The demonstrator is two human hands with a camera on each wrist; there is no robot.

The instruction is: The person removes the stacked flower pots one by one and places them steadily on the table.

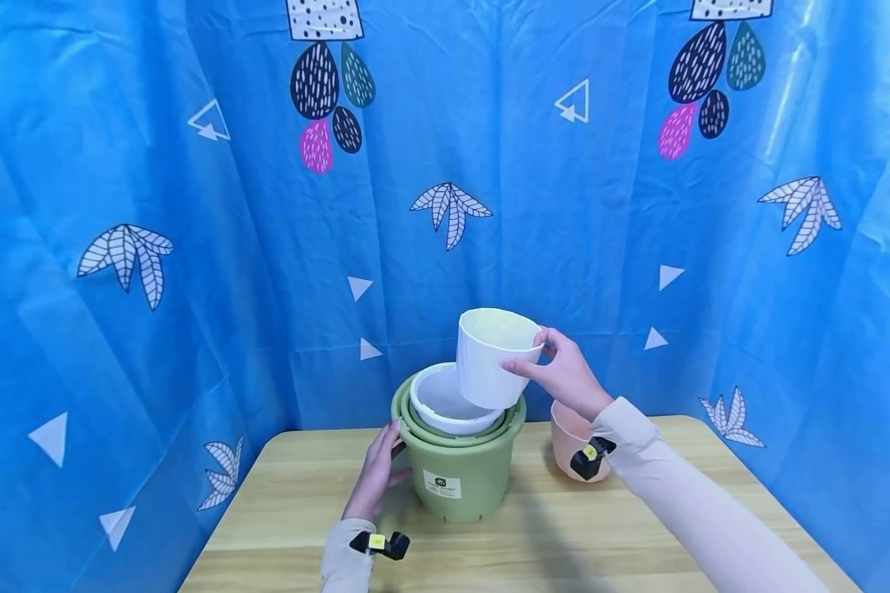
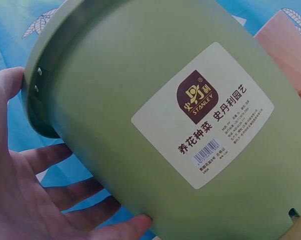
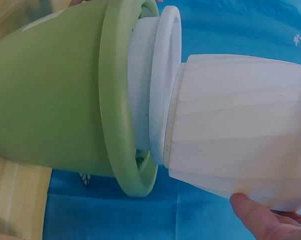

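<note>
A large green flowerpot with a label stands on the table, a second green pot's rim nested inside it. Within these sits a white round-rimmed pot. My right hand grips a white fluted flowerpot near its rim, the thumb on the outer wall. That fluted pot is tilted, its base right at the opening of the round-rimmed one, as the right wrist view shows. My left hand rests on the left side of the large green pot, thumb at the rim and fingers spread along the wall.
A pink pot stands on the wooden table to the right, partly behind my right wrist. A patterned blue curtain hangs behind the table and along both sides.
</note>
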